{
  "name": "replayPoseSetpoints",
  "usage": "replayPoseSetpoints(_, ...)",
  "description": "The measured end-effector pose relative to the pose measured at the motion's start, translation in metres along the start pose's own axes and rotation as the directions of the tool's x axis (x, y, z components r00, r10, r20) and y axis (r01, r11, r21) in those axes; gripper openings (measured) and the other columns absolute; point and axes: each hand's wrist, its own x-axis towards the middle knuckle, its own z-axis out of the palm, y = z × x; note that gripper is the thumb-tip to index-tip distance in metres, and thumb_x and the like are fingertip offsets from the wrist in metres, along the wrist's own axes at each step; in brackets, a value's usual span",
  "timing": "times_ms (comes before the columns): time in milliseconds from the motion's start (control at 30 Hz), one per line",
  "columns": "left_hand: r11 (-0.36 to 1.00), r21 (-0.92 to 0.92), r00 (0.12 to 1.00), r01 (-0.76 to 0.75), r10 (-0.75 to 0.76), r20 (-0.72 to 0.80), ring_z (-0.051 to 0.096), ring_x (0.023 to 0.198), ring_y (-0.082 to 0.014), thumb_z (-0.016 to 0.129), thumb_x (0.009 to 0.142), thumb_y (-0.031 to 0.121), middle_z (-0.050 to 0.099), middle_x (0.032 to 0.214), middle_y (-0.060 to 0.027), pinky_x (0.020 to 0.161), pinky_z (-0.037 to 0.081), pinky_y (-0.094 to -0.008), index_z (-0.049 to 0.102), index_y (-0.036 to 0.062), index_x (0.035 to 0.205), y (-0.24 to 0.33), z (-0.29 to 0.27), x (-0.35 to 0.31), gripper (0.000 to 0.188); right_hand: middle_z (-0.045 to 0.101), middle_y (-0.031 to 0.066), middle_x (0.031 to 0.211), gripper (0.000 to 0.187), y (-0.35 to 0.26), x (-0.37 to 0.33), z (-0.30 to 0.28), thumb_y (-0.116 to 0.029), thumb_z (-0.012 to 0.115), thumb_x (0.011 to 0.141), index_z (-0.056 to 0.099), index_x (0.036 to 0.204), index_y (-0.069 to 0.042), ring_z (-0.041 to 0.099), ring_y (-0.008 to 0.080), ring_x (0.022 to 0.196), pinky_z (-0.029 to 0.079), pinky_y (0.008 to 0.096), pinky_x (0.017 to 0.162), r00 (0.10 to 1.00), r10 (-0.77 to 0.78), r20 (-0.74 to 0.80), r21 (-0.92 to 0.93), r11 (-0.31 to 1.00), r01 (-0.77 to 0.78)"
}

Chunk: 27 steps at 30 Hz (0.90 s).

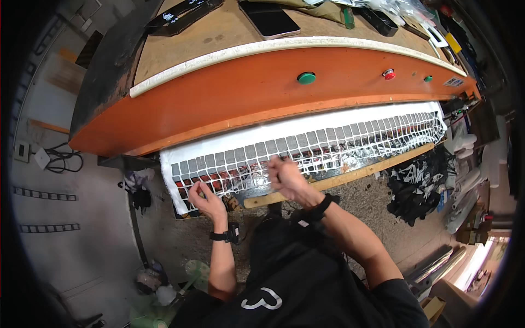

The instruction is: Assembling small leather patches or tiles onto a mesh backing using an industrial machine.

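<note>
A long white sheet [229, 148] with a row of rectangular cut-outs lies in front of the orange machine. Its lower part is an open white lattice [350, 156], with grey squares showing in the upper row of openings and dark and red scraps lower down. At the lattice's left end my left hand [208, 202] has its fingers curled in against the strips; whether they grip one is hard to see. My right hand [288, 177] is closed over the middle of the lattice, fingertips pressed together. Whatever it pinches, if anything, is too small or hidden.
The orange machine front [229, 104] carries green and red buttons. A phone [269, 21] lies on its wooden top. A wooden strip [339, 177] runs along the near edge. Black and white scraps [418, 188] are heaped on the floor at right, near plastic-wrapped rolls [465, 188].
</note>
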Motion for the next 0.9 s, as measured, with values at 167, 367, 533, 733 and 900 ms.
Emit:
replayPoseSetpoints(167, 0.888, 0.399, 0.97, -0.227, 0.17, 0.173, 0.056, 0.124, -0.0401, 0.084, 0.093, 0.022, 0.063, 0.124, -0.021, 0.108, 0.044, -0.0506, 0.064, -0.0021, 0.127, -0.023, -0.013, 0.008, 0.046, 0.022, -0.0083, 0.063, 0.054, -0.068, -0.041, -0.099, -0.051, 0.039, 0.118, 0.035, 0.074, -0.02, 0.018, 0.0098, 0.051, 0.015, 0.0285, 0.043, 0.965, -0.209, -0.161, 0.148, 0.961, 0.233)
replayPoseSetpoints(367, 0.885, 0.446, 0.983, -0.13, 0.056, 0.176, 0.063, 0.119, -0.0448, 0.085, 0.09, 0.015, 0.065, 0.128, -0.0232, 0.101, 0.05, -0.0511, 0.063, -0.0013, 0.137, -0.037, -0.04, 0.006, 0.054, 0.021, -0.0062, 0.06, 0.071, -0.105, -0.142, -0.241, -0.08, 0.036, 0.106, 0.029, 0.067, -0.021, 0.024, 0.0118, 0.052, 0.025, 0.0288, 0.046, 0.777, -0.424, -0.465, 0.281, 0.761, 0.584)
replayPoseSetpoints(533, 0.874, 0.445, 0.98, -0.195, 0.157, 0.123, 0.063, 0.119, -0.0469, 0.081, 0.095, 0.015, 0.061, 0.136, -0.0241, 0.098, 0.051, -0.0522, 0.061, -0.0019, 0.143, 0.002, -0.021, 0.002, 0.055, 0.07, 0.0095, 0.089, 0.061, -0.114, -0.217, -0.351, -0.071, 0.05, 0.105, 0.04, 0.078, -0.017, 0.043, 0.0104, 0.053, 0.043, 0.0238, 0.044, 0.427, -0.464, -0.776, 0.193, 0.47, 0.861)
replayPoseSetpoints(733, 0.902, 0.311, 0.954, -0.299, 0.284, 0.095, 0.064, 0.121, -0.0371, 0.082, 0.098, 0.017, 0.061, 0.14, -0.0216, 0.1, 0.054, -0.0467, 0.059, -0.0008, 0.147, 0.059, 0.041, -0.028, 0.057, 0.033, -0.0048, 0.058, 0.064, -0.115, -0.237, -0.491, -0.077, 0.05, 0.103, 0.041, 0.076, -0.019, 0.025, 0.0093, 0.042, 0.022, 0.0249, 0.035, 0.444, -0.472, -0.762, 0.165, 0.521, 0.837)
replayPoseSetpoints(900, 0.955, -0.013, 0.933, -0.295, 0.291, 0.211, 0.067, 0.112, -0.0306, 0.078, 0.1, 0.008, 0.063, 0.138, -0.019, 0.099, 0.055, -0.0392, 0.054, 0.0019, 0.153, 0.117, 0.097, -0.096, 0.058, 0.024, -0.0074, 0.052, 0.079, -0.167, -0.219, -0.61, -0.097, 0.049, 0.086, 0.039, 0.067, -0.022, 0.022, 0.0102, 0.041, 0.013, 0.0291, 0.039, 0.598, -0.224, -0.769, 0.242, 0.764, 0.598)
